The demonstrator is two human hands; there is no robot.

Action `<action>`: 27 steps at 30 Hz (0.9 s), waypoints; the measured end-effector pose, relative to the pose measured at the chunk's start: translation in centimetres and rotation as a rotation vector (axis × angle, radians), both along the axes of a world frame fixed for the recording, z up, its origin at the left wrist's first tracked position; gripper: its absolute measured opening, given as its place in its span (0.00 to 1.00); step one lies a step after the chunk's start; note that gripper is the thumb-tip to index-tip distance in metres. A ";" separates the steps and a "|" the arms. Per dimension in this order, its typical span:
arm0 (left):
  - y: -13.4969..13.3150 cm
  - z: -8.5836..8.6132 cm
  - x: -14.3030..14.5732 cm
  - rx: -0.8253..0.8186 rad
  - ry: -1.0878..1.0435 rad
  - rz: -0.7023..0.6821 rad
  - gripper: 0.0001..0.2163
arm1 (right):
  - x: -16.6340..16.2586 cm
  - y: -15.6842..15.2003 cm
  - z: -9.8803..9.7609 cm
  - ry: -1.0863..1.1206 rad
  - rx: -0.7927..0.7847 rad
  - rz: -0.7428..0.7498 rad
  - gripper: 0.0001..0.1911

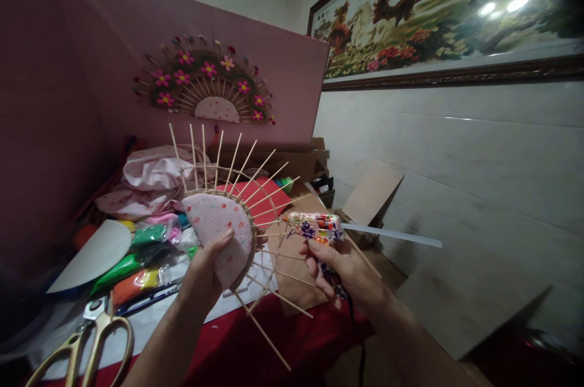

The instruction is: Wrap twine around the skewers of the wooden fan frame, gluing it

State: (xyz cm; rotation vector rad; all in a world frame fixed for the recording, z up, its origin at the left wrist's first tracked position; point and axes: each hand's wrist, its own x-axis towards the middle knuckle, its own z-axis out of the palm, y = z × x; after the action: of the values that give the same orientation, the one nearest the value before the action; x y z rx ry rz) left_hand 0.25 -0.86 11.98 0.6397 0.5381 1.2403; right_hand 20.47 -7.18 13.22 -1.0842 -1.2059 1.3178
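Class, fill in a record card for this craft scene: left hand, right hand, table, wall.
Left hand: grips a pink half-round stick frame, its sticks fanning outward.
Right hand: holds a flowered glue gun, nozzle pointing at the sticks.
Table: gold scissors at lower left; coloured packets behind them; red cloth.
Wall: finished flowered fan on the pink board; framed horse picture to the right.

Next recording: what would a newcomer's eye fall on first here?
Centre frame, the left hand grips a half-round pink fabric piece ringed with radiating wooden sticks, while the right hand points a floral glue gun at it. Behind, a flower-studded fan hangs on the pink board; gold scissors lie lower left.
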 end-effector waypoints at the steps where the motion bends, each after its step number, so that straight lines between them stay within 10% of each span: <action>1: 0.0 0.0 0.0 -0.001 -0.002 0.001 0.11 | 0.0 0.0 0.0 0.003 -0.005 0.003 0.18; 22: 0.2 -0.1 0.0 0.026 0.028 0.046 0.11 | 0.8 -0.2 0.4 0.194 -0.062 0.036 0.18; 27: 0.3 0.1 -0.2 0.031 0.014 0.118 0.12 | 2.1 0.6 0.5 0.182 0.095 -0.163 0.19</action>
State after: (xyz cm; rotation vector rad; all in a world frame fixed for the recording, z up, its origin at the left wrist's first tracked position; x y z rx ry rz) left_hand 0.10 -0.53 12.07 0.6508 0.5754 1.3582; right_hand 22.55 -6.57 13.70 -0.9522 -1.0132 1.1946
